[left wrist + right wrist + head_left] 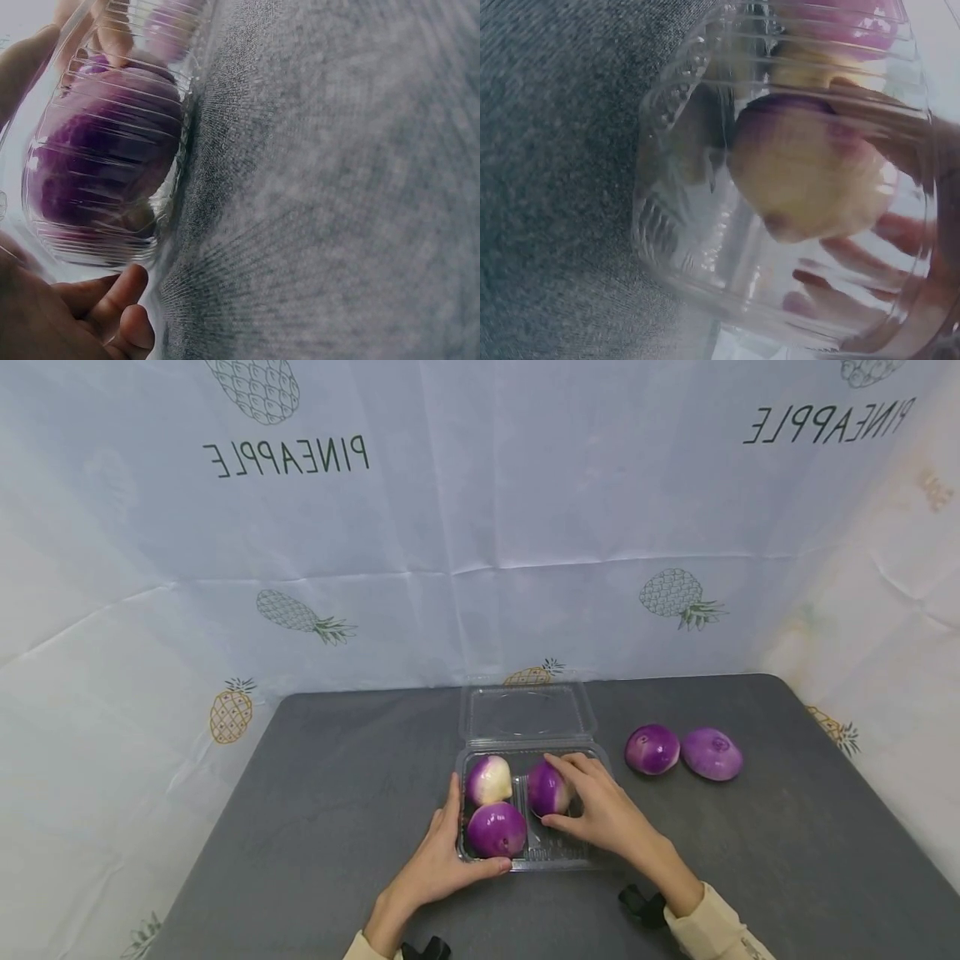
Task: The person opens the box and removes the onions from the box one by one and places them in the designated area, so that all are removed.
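Note:
A clear plastic container (pixel 555 863) with its lid (pixel 527 713) folded back stands on the grey table. Two purple-and-white onions, one pale-sided (pixel 489 780) and one purple (pixel 497 830), lie in its left half. My left hand (pixel 442 860) spans the container's front left corner, thumb on the front rim and fingers along the left side. Inside the right half, my right hand (pixel 611 810) holds another onion (pixel 548 789) between thumb and fingers. The left wrist view shows a purple onion (pixel 105 150) through the ribbed wall; the right wrist view shows the held onion (pixel 810 172) through the plastic.
Two more purple onions (pixel 652 749) (pixel 712 754) lie side by side on the table, right of the container. Behind the table (pixel 360 777) hangs a pale cloth (pixel 525 510) printed with pineapples.

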Demonstrator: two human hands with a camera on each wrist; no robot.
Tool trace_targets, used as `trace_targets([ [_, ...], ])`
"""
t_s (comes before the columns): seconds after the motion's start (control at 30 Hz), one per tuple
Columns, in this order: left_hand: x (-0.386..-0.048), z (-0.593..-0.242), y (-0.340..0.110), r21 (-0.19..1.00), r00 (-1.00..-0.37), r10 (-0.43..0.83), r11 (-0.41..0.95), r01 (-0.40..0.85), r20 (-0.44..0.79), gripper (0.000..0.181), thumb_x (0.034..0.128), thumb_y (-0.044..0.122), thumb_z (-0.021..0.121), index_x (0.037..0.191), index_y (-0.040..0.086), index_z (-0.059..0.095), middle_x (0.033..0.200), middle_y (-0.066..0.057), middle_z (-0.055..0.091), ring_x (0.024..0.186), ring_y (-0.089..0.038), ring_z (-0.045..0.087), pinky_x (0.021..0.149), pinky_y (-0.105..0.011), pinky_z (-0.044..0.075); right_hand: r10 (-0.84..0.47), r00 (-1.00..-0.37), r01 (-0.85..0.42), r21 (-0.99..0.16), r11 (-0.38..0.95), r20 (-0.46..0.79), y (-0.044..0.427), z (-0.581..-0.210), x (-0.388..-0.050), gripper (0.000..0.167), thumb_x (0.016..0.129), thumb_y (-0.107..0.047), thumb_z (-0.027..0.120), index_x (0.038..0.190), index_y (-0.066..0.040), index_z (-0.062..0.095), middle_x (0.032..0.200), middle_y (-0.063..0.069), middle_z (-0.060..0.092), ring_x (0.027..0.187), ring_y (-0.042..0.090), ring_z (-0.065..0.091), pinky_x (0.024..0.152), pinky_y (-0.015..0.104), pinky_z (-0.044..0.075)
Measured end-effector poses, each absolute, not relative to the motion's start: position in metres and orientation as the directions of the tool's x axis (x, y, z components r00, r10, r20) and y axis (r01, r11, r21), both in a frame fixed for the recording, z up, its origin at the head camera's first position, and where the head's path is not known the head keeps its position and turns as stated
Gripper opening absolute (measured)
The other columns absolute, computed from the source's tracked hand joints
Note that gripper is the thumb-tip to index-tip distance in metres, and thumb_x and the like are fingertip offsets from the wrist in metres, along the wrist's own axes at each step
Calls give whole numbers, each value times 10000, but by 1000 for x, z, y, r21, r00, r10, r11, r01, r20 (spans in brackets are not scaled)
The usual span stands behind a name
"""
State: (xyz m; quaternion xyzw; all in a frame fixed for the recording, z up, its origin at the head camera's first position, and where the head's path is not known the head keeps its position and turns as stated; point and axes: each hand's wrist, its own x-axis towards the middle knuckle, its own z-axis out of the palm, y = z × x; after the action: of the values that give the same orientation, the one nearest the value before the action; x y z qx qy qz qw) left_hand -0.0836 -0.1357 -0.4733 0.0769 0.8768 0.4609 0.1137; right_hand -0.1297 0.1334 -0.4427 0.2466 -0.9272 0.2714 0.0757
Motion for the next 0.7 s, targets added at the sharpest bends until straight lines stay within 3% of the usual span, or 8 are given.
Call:
trace_targets([
  [0.43,-83,-473,-136,818,-965,231,574,32,-124,1360,738,573,861,1653,231,-85,1660,-239,248,1507,-394,322,1115,-701,357,-459,-869,-490,-446,749,185,137,-441,-128,880,729,-218,936,1484,-44,516,1257,120,609,1140,308,570,920,514,548],
  [0.7,-83,-473,-135,818,-965,230,574,30,-126,1355,738,572,860,1654,234,-80,1656,-245,257,1501,-398,332,1112,-700,361,-473,-860,-503,-474,722,191,135,-443,-129,921,708,-237,951,1490,-43,505,1317,130,611,1170,337,578,936,546,539],
])
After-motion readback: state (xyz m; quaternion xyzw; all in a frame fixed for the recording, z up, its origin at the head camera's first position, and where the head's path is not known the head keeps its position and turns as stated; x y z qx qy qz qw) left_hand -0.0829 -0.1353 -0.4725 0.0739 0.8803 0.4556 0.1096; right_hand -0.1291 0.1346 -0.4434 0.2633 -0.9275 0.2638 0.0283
